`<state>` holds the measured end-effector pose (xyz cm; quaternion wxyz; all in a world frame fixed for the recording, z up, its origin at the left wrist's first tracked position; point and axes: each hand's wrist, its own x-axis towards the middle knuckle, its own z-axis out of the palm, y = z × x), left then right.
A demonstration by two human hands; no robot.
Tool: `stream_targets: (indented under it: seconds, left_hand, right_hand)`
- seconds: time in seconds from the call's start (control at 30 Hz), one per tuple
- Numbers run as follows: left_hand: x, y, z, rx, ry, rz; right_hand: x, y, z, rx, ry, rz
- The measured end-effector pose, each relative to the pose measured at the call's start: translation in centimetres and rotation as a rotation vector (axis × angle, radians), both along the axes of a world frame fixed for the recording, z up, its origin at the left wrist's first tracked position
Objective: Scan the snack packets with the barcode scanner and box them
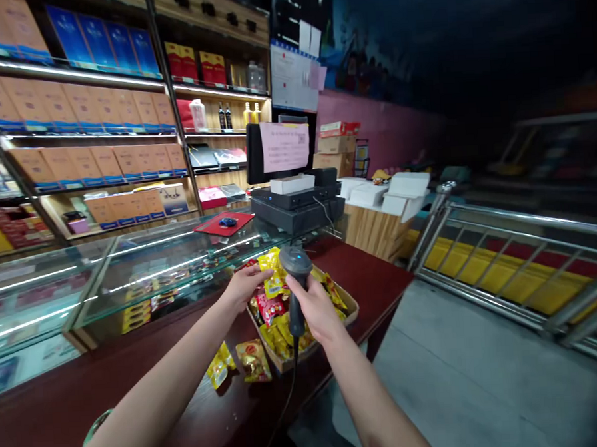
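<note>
My left hand (pixel 244 286) pinches the edge of a yellow snack packet (pixel 269 268) and holds it up over a box. Wrapped around the handle of a black barcode scanner (pixel 296 297) is my right hand (pixel 319 309); the scanner's head is close beside the packet and a small blue light shows on top. Its cable (pixel 290 391) runs down toward me. Below both hands sits a shallow cardboard box (pixel 352 309) filled with yellow and red snack packets, partly hidden by the scanner. A yellow packet (pixel 220 365) and a gold-brown packet (pixel 253 360) lie on the counter left of the box.
The dark red counter (pixel 187 389) adjoins a glass display case (pixel 155 258). A black cash drawer (pixel 298 213) and a monitor (pixel 255 152) stand behind the box. A mouse (pixel 227 222) rests on a red mat (pixel 208 224). At right runs a metal railing (pixel 508 216).
</note>
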<state>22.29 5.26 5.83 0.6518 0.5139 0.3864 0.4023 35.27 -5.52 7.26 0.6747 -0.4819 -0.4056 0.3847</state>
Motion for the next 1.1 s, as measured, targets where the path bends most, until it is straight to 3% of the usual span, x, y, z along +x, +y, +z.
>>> stream_targets:
  seconds: [0.13, 0.23, 0.3, 0.4, 0.57, 0.67, 0.77, 0.93, 1.1]
  left_hand:
    - [4.4, -0.2, 1.3, 0.322, 0.129, -0.058]
    - [6.6, -0.2, 1.5, 0.535, 0.38, 0.006]
    - [7.2, -0.1, 1.2, 0.642, 0.534, 0.069]
    - [6.5, 0.2, 0.7, 0.694, 0.551, 0.139]
    - [0.9, 0.4, 0.4, 0.638, 0.458, 0.181]
    - [-4.1, -0.2, -0.5, 0.597, 0.525, 0.146]
    - [-8.9, -1.3, -2.3, 0.574, 0.68, 0.112]
    - [-14.9, -4.2, -5.7, 0.456, 0.955, 0.228]
    - [-17.1, -7.6, -8.2, 0.288, 0.959, 0.324]
  right_hand:
    - [4.0, -0.3, -0.1, 0.021, 0.071, 0.011]
    - [6.0, -0.1, -0.3, 0.002, 0.127, 0.008]
    - [6.7, 0.1, -0.6, -0.008, 0.118, -0.023]
    - [6.6, 0.3, -0.8, -0.016, 0.052, -0.07]
    - [4.5, -0.1, 0.7, 0.053, -0.015, -0.072]
    - [2.3, -0.3, 1.8, 0.055, 0.006, 0.065]
    - [-0.5, -0.2, 1.7, 0.004, 0.085, 0.272]
    - [-5.9, 0.2, -1.5, -0.12, 0.134, 0.395]
    - [-10.8, 0.6, -5.8, -0.281, 0.169, 0.495]
